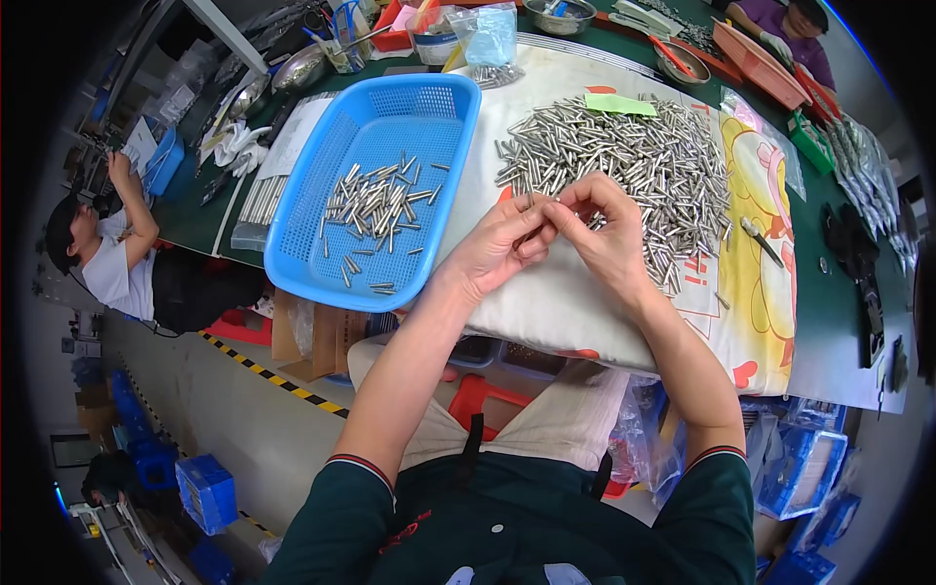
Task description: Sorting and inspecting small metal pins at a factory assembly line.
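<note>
— At the far left, what's over there?

— A seated co-worker (107,255) bent over the green bench (829,322), well apart from the person's own work. Next comes the blue basket (444,117), its mesh floor holding a thin scatter of small metal pins (375,210).

— And the hands?

— Both meet just right of the basket, over the white cloth (546,302). The left hand (502,244) is curled, fingertips pinched on what looks like one pin or a few, though they are too small to be sure. The right hand (604,229) is likewise curled, thumb and forefinger closed against the left's fingertips at the near edge of the big heap of pins (624,151).

— How far along does it look?

— Early, I'd judge: the basket holds only a small share, while the heap on the cloth is far larger and mostly undisturbed.

— Further right?

— A green slip (620,103) lies on top of the heap, then a yellow printed cloth (756,195) and dark tools on the bench. Another person (785,29) works at orange trays (756,63) across it. Below are a concrete floor with striped tape and blue crates
</note>
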`<state>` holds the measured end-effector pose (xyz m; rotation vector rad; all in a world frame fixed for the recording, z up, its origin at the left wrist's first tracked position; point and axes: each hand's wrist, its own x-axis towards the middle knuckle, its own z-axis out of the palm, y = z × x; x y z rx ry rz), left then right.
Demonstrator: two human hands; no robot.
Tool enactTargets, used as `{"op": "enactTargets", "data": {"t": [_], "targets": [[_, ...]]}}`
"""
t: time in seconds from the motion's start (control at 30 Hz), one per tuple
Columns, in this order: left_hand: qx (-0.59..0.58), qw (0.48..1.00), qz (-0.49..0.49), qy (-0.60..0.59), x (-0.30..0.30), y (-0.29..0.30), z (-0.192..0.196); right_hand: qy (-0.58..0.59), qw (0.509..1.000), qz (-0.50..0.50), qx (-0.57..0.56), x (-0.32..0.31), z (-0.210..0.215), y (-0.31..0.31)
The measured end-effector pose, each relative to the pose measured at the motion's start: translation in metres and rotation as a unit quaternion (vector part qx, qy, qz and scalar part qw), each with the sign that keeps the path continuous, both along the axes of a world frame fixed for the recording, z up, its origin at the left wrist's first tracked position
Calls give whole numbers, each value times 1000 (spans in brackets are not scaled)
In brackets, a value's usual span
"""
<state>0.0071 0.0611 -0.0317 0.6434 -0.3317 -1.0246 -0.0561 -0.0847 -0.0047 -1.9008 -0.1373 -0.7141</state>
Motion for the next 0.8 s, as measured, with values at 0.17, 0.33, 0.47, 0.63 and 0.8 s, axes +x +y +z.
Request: {"op": "enactTargets", "data": {"t": [0.17,0.33,0.47,0.63,0.8], "targets": [[5,1000,-7,-3,0,2,-1,9,1000,1,6,0,0,2],[1,1000,-21,-10,0,0,1,14,1000,1,9,0,0,0],[3,1000,-21,-11,1,0,1,17,1000,0,8,0,0,0],[-2,1000,-24,-13,3,-1,1,19,1000,5,10,0,1,-1],[21,1000,-12,-13,-1,0,4,33,996,-33,78,9,10,-9]]}}
